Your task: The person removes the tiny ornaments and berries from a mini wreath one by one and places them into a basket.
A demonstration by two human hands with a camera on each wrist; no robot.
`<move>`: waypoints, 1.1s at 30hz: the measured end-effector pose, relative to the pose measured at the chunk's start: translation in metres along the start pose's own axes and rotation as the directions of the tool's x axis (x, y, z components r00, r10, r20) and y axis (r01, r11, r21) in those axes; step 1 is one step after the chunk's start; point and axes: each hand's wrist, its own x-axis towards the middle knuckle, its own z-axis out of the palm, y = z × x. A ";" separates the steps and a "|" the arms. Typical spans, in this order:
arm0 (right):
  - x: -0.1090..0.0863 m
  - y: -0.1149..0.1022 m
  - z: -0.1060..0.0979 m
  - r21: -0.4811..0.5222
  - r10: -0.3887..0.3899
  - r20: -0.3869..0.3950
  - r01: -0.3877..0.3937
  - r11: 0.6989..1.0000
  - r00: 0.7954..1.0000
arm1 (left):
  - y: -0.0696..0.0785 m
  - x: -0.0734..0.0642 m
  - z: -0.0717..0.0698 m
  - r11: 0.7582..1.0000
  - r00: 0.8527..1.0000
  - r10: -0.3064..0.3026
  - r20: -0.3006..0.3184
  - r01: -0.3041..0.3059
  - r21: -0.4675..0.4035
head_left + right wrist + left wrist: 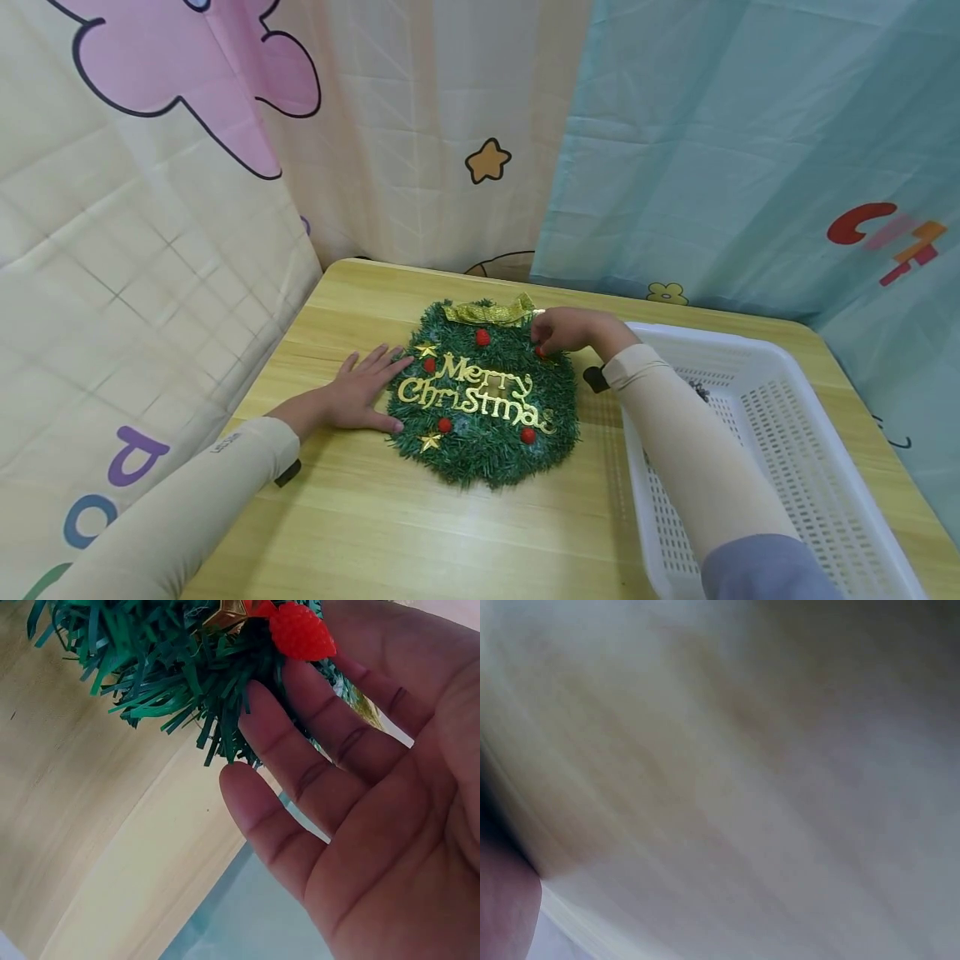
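A round green tinsel wreath (480, 458) lies on the table, bearing gold "Merry Christmas" lettering (476, 396), gold stars, red berries and a gold bow (487, 313) at its top. My left hand (358, 393) lies spread on the tabletop, its fingertips at the wreath's left edge. At the wreath's upper right, my right hand (566, 328) pinches a red berry (302, 631) between thumb and fingers. Its other fingers (262, 817) extend loosely by the green tinsel (172, 675). The left wrist view is mostly a blurred surface, with a bit of skin at its lower left.
A white perforated plastic basket (787, 367) stands on the right of the wooden table (450, 550), under my right forearm. A small dark item (699, 390) lies inside it. Printed curtains (420, 125) hang behind and beside the table.
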 end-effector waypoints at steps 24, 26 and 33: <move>-0.002 -0.003 0.000 -0.015 -0.018 -0.037 0.017 1.000 0.999 | 0.000 0.000 0.000 1.000 1.000 0.002 -0.003 -0.002 -0.008; -0.004 -0.005 -0.001 -0.024 -0.023 -0.034 0.022 0.999 0.999 | -0.001 0.000 0.000 1.000 1.000 0.000 -0.002 0.000 -0.007; -0.011 -0.011 -0.001 -0.027 -0.054 -0.032 0.053 0.998 0.998 | 0.000 0.000 0.000 1.000 1.000 -0.001 -0.005 0.001 -0.007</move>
